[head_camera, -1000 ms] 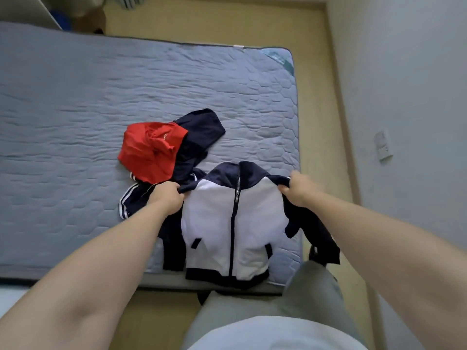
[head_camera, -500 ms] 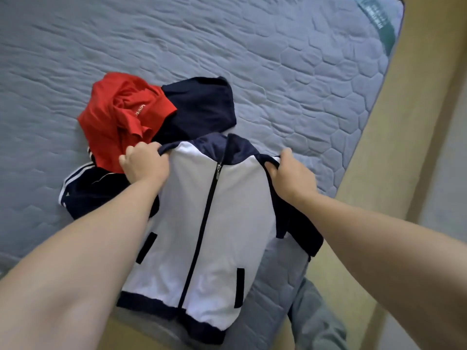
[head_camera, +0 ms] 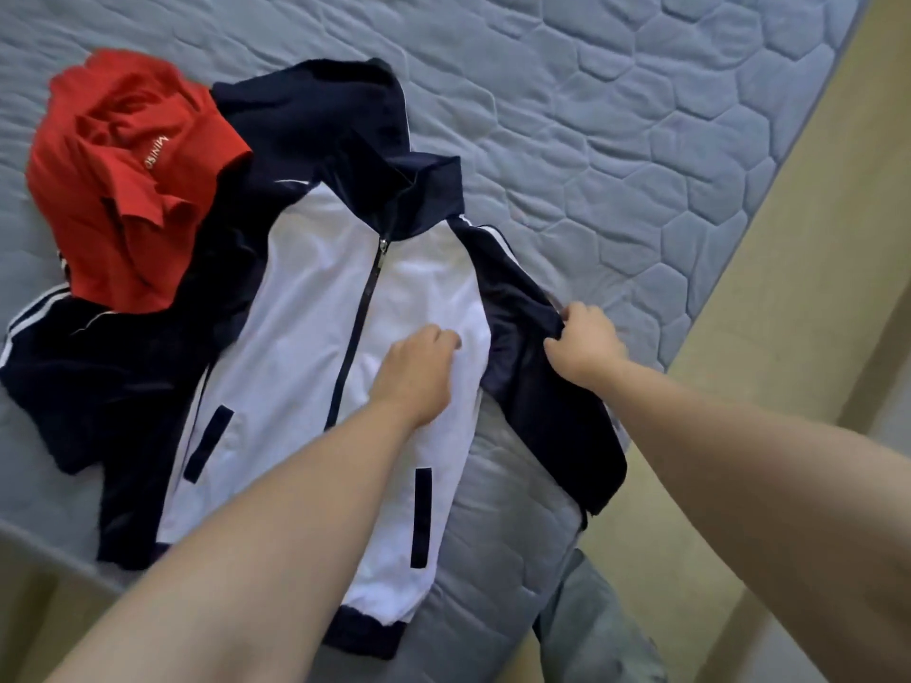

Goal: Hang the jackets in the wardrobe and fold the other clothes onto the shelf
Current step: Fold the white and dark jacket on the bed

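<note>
- Both hands have moved down from the shoulders of the jacket point(head_camera: 315, 337).
- Now the left hand point(head_camera: 419, 372) sits on its white front, fingers bent; I cannot tell if it grips.
- Beside it, the right hand point(head_camera: 584, 345) pinches the dark sleeve point(head_camera: 542, 411).
- That one jacket lies zipped on the mattress point(head_camera: 641, 140).
- One red shirt point(head_camera: 123, 189) nearby reads "MINISO".
- Some dark striped clothes point(head_camera: 74, 377) lie under both.

Reaches forward with both bare forearms, left hand point(head_camera: 419, 369) just beside right hand point(head_camera: 584, 345). Holds left hand knuckles-up, fingers bent, tips turned down; grip unclear. Pinches navy sleeve point(head_camera: 547, 426) in right hand, fingers and thumb curled tight round a fold.
</note>
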Demonstrator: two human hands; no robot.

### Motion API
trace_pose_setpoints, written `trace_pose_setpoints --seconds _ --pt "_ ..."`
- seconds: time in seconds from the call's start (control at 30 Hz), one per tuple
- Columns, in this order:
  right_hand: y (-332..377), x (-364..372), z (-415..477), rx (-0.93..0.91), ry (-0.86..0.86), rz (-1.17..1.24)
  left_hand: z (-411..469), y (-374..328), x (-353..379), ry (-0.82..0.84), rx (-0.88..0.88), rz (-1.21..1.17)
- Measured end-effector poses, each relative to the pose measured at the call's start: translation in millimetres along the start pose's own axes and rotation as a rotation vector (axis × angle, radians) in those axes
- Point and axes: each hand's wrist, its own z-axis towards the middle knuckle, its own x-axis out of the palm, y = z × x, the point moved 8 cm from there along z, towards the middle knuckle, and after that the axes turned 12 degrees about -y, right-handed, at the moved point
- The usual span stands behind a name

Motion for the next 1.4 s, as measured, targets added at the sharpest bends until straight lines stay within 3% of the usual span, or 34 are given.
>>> trace_pose_setpoints --seconds 0.13,0.2,0.33,0.43,0.47,0.53,0.63,0.7,0.77,0.83,0.87,0.93,1.0,1.07,1.13,1.23,1.3,1.37,1.4 --pt "-38 17 -9 0.086 0.120 -0.106 -26 -13 60 0.253 -0.187 -0.199" --pt "-46 24 -16 0.122 0.223 -0.043 -36 -15 72 0.283 -0.274 -0.234" --pt "-39 33 -53 0.246 0.525 0.221 -57 -21 60 0.082 -0.430 -0.449" --pt "-9 34 -85 0.337 0.658 0.450 -95 -9 49 -0.150 -0.719 -0.681" --pt "5 37 -93 0.388 0.681 0.577 -111 -7 55 -0.126 -0.878 -0.852" --pt "37 45 -105 0.495 0.695 0.823 -146 -22 81 0.136 -1.190 -1.310" --pt "77 65 -115 0.661 0.657 1.146 -191 -40 96 0.525 -1.226 -1.678" --pt "99 81 -124 0.744 0.664 1.323 -210 -28 95 0.511 -1.256 -1.854" --pt "112 93 -132 0.730 0.670 1.365 -214 -1 90 0.297 -1.294 -1.957" --pt "116 103 -132 0.623 0.606 1.205 -219 28 89 0.115 -1.392 -1.883" --pt "113 102 -129 0.527 0.502 1.016 -221 38 90 0.076 -1.432 -1.811" --pt "107 92 -115 0.199 0.219 0.434 -224 51 92 0.061 -1.462 -1.678" --pt "105 85 -115 -0.103 0.083 -0.124 -221 59 93 0.074 -1.422 -1.561" --pt "86 87 -121 -0.124 0.085 -0.416 -216 69 92 0.062 -1.363 -1.470" --pt "74 85 -128 -0.073 0.116 -0.487 -212 79 87 0.031 -1.322 -1.431" --pt "86 90 -138 -0.034 0.257 -0.232 -208 79 82 0.039 -1.265 -1.445" --pt "104 109 -157 0.080 0.556 0.262 -207 75 82 0.095 -1.253 -1.500" --pt "130 121 -185 0.205 0.914 0.699 -208 68 82 0.193 -1.262 -1.697" --pt "138 120 -189 0.242 0.982 0.830 -208 66 82 0.248 -1.254 -1.830"
